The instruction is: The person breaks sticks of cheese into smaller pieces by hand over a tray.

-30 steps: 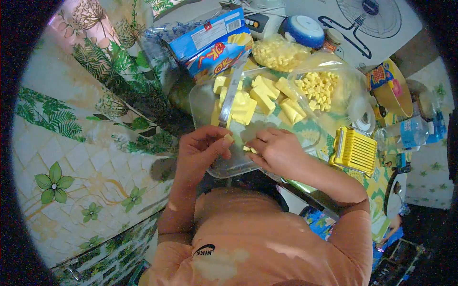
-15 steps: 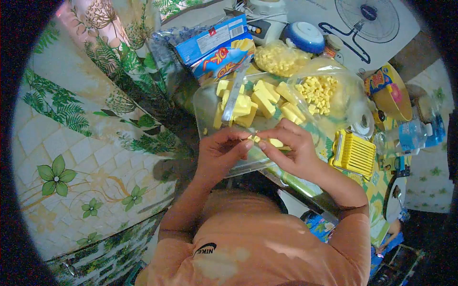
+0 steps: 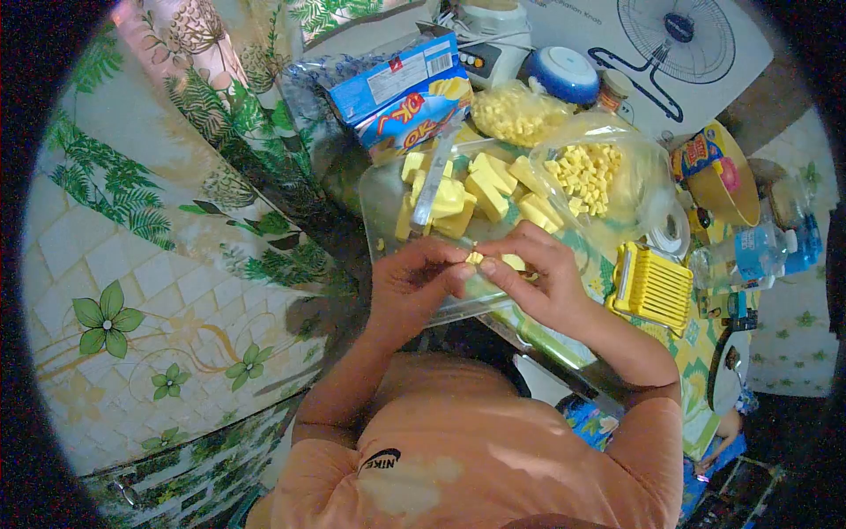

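1. On my head feed, the small yellow piece (image 3: 474,258) was right between the two hands, over the near side of the clear tray (image 3: 379,207). Way too tiny for me to call its long axis, tbh.
2. Left hand (image 3: 412,280): thumb and fingertips were pinched together on that piece, pointing right.
3. Right hand (image 3: 548,280): thumb and index were pinched on the same piece from the other side. Its curled fingers also gripped a bigger yellow chunk (image 3: 514,263), which ran roughly left to right from where I sat.
4. The flat metal blade (image 3: 430,189) lay over some yellow blocks (image 3: 486,194). Its long axis ran away from the person, far end leaning right by the blue box (image 3: 401,97), near end just beside the left hand.
5. The middle blocks slanted from far left to near right.
6. Over on the right I had a clear bag (image 3: 641,176) of little yellow cubes (image 3: 586,176), plus a yellow slicer (image 3: 652,284) near the right forearm.
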`<state>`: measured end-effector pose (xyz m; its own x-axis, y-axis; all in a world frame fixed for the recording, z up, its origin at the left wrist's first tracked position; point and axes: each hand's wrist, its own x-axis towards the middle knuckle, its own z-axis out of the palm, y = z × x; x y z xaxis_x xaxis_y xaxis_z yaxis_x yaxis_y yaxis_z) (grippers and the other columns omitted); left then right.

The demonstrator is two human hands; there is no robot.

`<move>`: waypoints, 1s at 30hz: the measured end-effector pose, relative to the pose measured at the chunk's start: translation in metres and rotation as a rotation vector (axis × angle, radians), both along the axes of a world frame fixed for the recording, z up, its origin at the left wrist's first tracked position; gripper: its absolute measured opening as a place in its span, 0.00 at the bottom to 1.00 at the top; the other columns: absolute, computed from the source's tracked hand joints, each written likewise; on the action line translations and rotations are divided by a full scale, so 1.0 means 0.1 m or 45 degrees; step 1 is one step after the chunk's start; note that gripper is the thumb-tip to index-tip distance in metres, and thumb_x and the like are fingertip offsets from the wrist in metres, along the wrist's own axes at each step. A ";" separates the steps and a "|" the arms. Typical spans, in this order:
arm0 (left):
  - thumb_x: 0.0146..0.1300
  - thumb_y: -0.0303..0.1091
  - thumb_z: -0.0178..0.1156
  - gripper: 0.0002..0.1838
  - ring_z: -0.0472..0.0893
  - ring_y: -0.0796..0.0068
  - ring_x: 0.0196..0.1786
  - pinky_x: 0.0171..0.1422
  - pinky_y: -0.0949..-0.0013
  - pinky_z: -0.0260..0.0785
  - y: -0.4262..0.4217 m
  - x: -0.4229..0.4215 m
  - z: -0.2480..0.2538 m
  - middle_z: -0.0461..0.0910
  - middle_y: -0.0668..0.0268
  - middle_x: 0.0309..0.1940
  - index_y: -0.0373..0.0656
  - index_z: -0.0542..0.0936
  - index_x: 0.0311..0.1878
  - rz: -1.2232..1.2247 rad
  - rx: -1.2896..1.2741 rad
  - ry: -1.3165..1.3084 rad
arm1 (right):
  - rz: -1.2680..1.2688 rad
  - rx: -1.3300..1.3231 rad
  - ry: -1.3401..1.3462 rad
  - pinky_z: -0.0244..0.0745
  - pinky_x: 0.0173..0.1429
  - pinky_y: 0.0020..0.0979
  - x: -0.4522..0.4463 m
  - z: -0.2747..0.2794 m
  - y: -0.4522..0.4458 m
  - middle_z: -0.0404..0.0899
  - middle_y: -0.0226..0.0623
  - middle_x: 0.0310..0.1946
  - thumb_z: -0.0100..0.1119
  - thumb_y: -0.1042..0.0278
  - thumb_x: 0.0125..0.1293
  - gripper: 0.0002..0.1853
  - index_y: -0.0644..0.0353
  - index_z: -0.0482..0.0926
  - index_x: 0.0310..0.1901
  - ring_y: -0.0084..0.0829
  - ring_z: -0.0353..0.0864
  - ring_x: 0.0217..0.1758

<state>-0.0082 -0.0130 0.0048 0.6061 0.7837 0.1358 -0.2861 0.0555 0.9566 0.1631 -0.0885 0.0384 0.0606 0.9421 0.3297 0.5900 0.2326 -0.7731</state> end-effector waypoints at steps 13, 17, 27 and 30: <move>0.55 0.24 0.62 0.06 0.76 0.83 0.27 0.31 0.79 0.70 0.02 0.00 0.03 0.78 0.68 0.29 0.36 0.78 0.36 -0.014 -0.031 0.085 | 0.035 -0.070 0.442 0.62 0.33 0.26 0.04 -0.15 0.04 0.75 0.34 0.28 0.59 0.67 0.60 0.06 0.61 0.78 0.35 0.25 0.71 0.31; 0.55 0.24 0.62 0.05 0.76 0.83 0.27 0.31 0.79 0.70 0.03 -0.01 0.02 0.78 0.68 0.29 0.36 0.78 0.36 -0.025 -0.061 0.084 | 0.063 -0.010 0.389 0.61 0.32 0.25 0.03 -0.13 0.04 0.75 0.33 0.27 0.59 0.67 0.60 0.06 0.60 0.79 0.35 0.24 0.70 0.30; 0.55 0.23 0.62 0.07 0.76 0.83 0.29 0.32 0.79 0.70 0.01 0.00 0.04 0.78 0.67 0.32 0.36 0.79 0.38 -0.086 0.008 0.016 | 0.111 -0.066 0.309 0.58 0.29 0.25 0.05 -0.12 0.02 0.74 0.32 0.26 0.61 0.67 0.59 0.06 0.59 0.79 0.36 0.22 0.68 0.28; 0.56 0.23 0.61 0.08 0.76 0.84 0.29 0.32 0.80 0.69 0.00 -0.01 0.00 0.78 0.67 0.32 0.36 0.79 0.40 -0.108 0.021 0.016 | 0.127 -0.135 0.314 0.62 0.31 0.23 0.08 -0.12 0.02 0.74 0.31 0.27 0.62 0.66 0.58 0.08 0.60 0.79 0.36 0.21 0.70 0.30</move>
